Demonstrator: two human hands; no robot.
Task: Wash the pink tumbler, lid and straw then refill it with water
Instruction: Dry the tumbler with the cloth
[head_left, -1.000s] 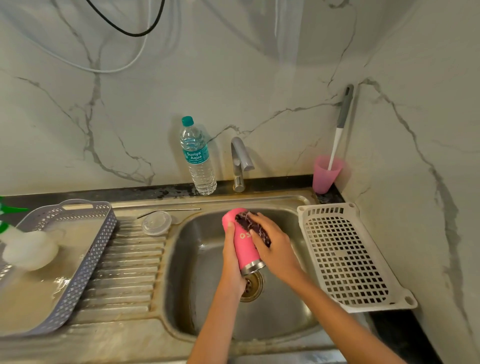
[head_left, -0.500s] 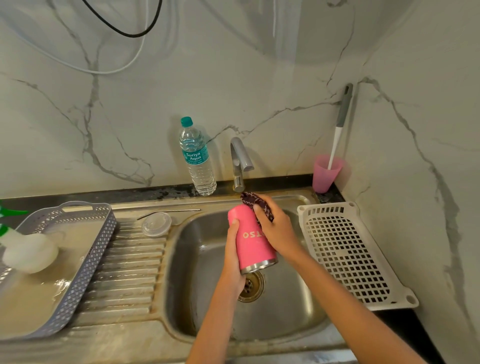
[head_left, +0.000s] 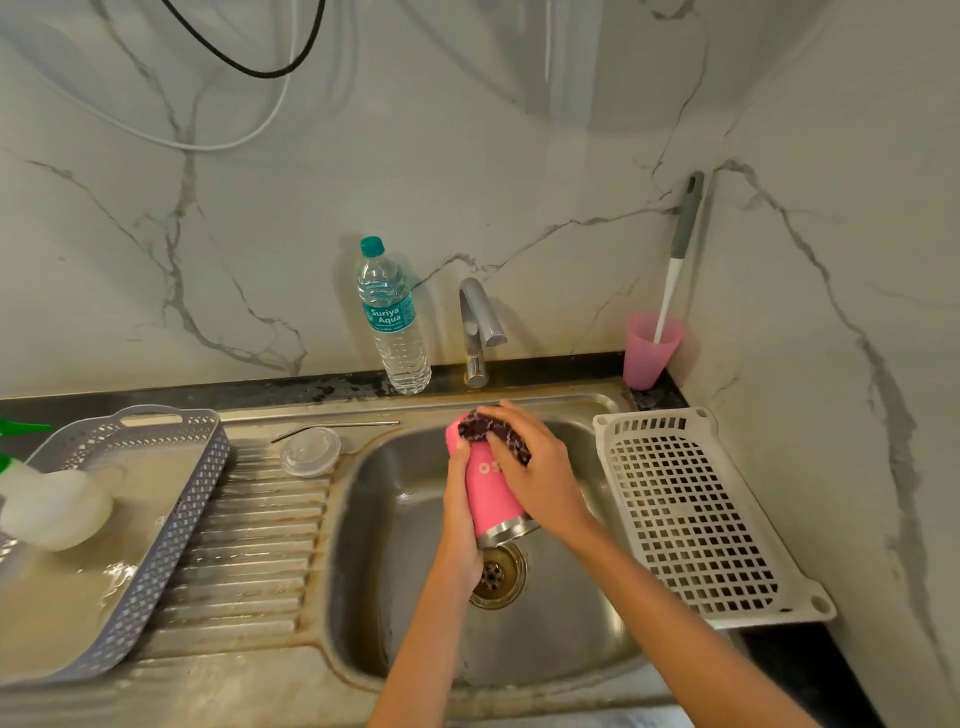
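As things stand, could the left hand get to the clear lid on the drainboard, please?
Probably yes: the clear lid lies uncovered on the drainboard left of the sink, with nothing between. But the left hand grips the pink tumbler and must release it first.

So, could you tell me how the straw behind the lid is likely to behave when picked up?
The straw looks like thin shiny metal, so it is probably stiff and light. It lies flat on the steel sink rim, so it may be slippery and awkward to pinch. Its bent left end should stop it rolling far.
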